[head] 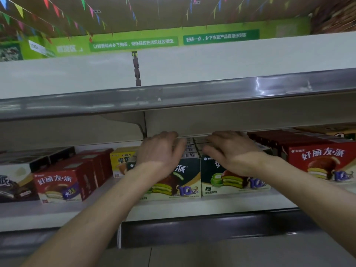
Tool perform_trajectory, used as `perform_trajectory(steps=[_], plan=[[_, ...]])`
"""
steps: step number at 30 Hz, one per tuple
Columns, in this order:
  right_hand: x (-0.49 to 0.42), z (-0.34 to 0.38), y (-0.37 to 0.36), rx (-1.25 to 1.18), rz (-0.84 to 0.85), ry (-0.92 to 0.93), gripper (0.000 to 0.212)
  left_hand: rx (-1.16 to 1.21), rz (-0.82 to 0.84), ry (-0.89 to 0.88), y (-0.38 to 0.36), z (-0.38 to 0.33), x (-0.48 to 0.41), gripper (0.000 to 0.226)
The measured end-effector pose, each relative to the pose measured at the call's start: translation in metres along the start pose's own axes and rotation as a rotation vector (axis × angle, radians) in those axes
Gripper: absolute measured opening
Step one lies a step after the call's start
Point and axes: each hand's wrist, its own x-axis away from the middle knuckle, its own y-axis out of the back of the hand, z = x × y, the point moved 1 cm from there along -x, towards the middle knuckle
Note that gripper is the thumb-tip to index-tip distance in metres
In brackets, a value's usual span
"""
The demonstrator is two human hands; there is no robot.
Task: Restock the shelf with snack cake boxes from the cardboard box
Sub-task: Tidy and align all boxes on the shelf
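Two rows of dark green snack cake boxes stand in the middle of the shelf (173, 207). My left hand (159, 151) lies flat on top of the left green row (179, 182), fingers reaching toward the back. On the right green row (231, 180) my right hand (229, 149) rests the same way, fingers stretched out. Neither hand curls round a box. The cardboard box is out of view.
Red snack cake boxes stand to the right (319, 162) and to the left (61, 184). A yellow box (121, 162) sits behind my left wrist and dark brown boxes (13, 185) at the far left. An upper shelf (173, 97) hangs low over my hands.
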Motion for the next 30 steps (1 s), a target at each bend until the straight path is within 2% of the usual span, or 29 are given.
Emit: perform_trajectory(steps=[2,4,9,13,15,18,24,30], plan=[[0.020,-0.002,-0.006,0.069,-0.029,0.049,0.068,-0.056,-0.021,-0.144,-0.008,-0.002,0.019,0.060],[0.036,-0.003,-0.012,0.128,-0.062,0.067,0.081,-0.171,-0.038,-0.202,-0.021,0.000,0.033,0.060],[0.043,-0.004,-0.025,0.256,-0.054,0.066,0.087,-0.224,0.006,-0.112,-0.035,-0.009,0.038,0.057],[0.044,0.000,-0.023,0.303,-0.052,0.054,0.098,-0.219,0.032,-0.050,-0.028,-0.017,0.040,0.068],[0.050,0.002,-0.021,0.312,-0.116,0.062,0.092,-0.263,0.039,-0.056,-0.024,-0.023,0.047,0.083],[0.066,0.008,-0.019,0.348,-0.187,0.112,0.075,-0.345,0.165,-0.024,-0.018,-0.029,0.056,0.105],[0.077,0.015,-0.018,0.251,0.033,0.034,0.058,-0.373,0.252,0.126,-0.018,-0.037,0.055,0.104],[0.076,0.022,-0.008,0.218,0.105,-0.014,0.056,-0.404,0.264,0.177,-0.009,-0.056,0.050,0.099]])
